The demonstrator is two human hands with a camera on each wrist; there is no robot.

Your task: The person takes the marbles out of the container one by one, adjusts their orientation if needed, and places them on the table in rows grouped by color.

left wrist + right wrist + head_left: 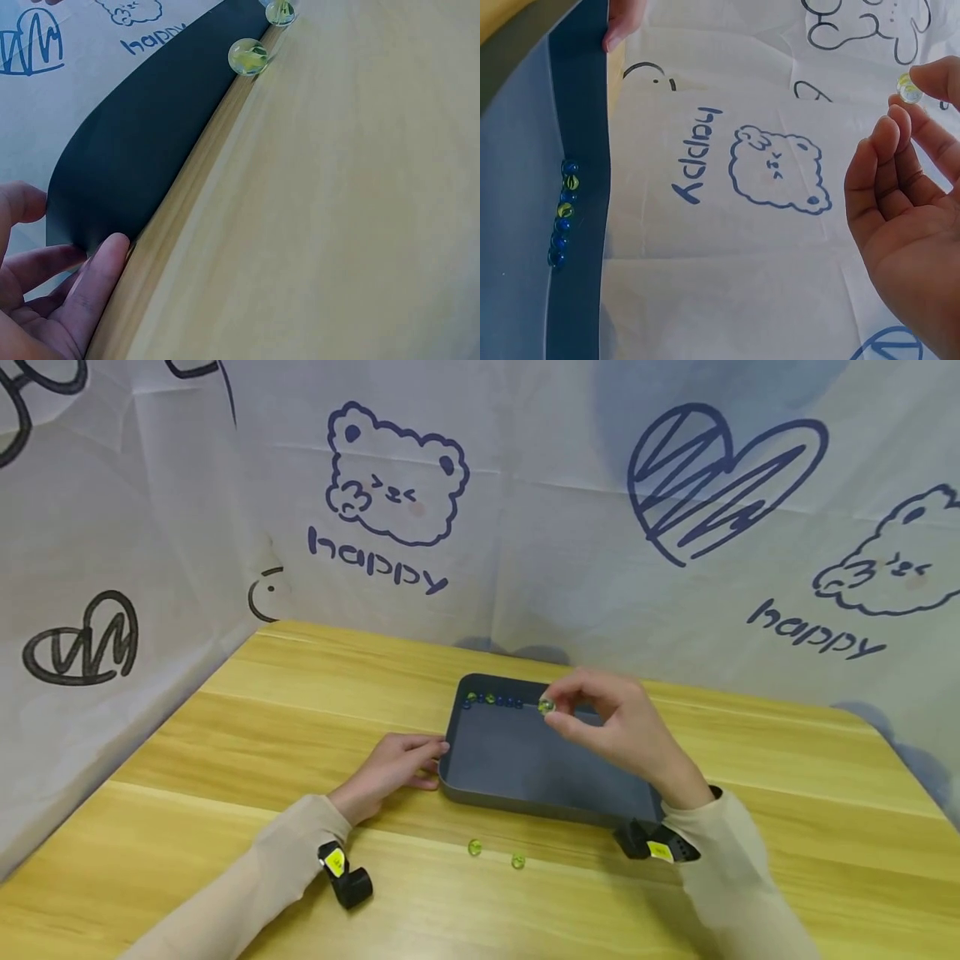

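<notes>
My right hand [611, 722] pinches a clear marble with yellow-green inside [547, 705] between thumb and forefinger, above the far part of a dark grey tray [525, 806]. The same marble [909, 88] shows at the fingertips in the right wrist view. With its fingers relaxed, my left hand [393, 770] touches the outside of the tray's left end; in the left wrist view its fingertips [112, 247] meet the tray's corner. Along the tray's far wall lies a row of several blue marbles [558, 241] and two yellow-green marbles [565, 211].
Two more clear yellow-green marbles, a left one [475, 847] and a right one [518, 861], lie on the wooden table [300, 693] before the tray. A white cloth [525, 568] with drawn bears and hearts hangs behind the table.
</notes>
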